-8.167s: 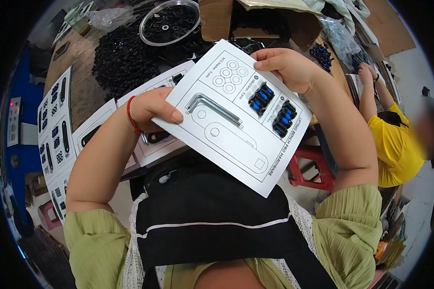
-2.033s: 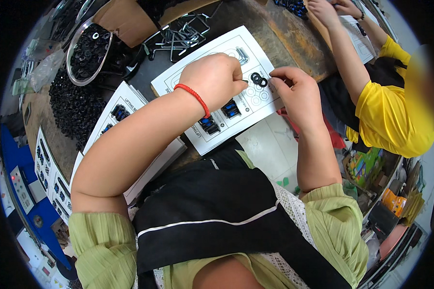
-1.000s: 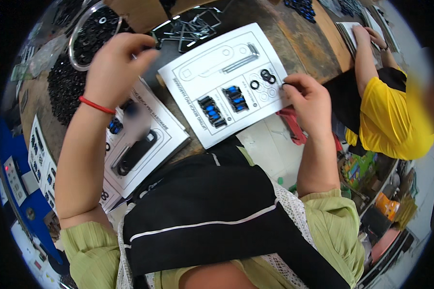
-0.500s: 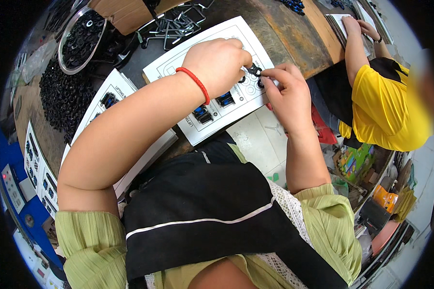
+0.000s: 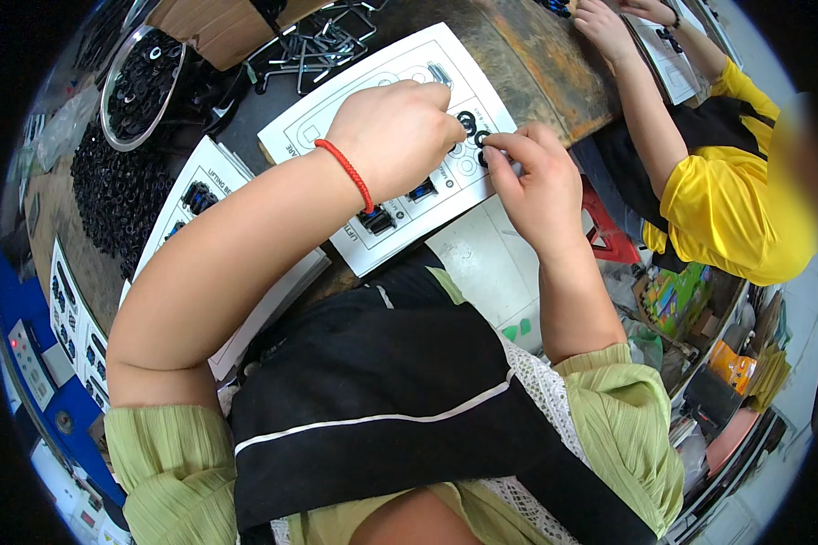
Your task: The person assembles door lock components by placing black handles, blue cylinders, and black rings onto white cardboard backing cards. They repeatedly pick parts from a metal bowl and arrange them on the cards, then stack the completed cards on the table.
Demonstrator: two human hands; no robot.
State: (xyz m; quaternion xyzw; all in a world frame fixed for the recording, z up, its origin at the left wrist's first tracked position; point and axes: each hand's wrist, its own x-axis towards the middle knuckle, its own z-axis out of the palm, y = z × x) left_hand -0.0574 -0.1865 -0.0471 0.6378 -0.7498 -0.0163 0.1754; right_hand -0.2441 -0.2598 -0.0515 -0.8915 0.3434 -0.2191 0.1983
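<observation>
A white printed card (image 5: 368, 256) lies tilted on the worktable under both my hands. Its far part carries short silver pins (image 5: 438, 73), and black-and-blue clusters (image 5: 377, 220) sit along its near side. My left hand (image 5: 395, 132) rests over the card's middle, fingers curled downward; whatever they may hold is hidden. Black rings (image 5: 466, 121) lie on printed circles beside its fingertips. At the card's right edge my right hand (image 5: 538, 186) pinches a black ring (image 5: 482, 158) between thumb and forefinger.
More printed cards (image 5: 223, 156) are stacked to the left. Beyond them stand a metal bowl (image 5: 105, 104) of black rings and a heap of small black parts (image 5: 109, 204). Bent metal rods (image 5: 316, 45) lie near a cardboard box (image 5: 211, 27). A co-worker's hand (image 5: 606, 29) is at the far right.
Both hands have parted slightly, the left moving left. The black part formerly between them is gone from there, and black rings now show on the card. The co-worker's hands have shifted left.
</observation>
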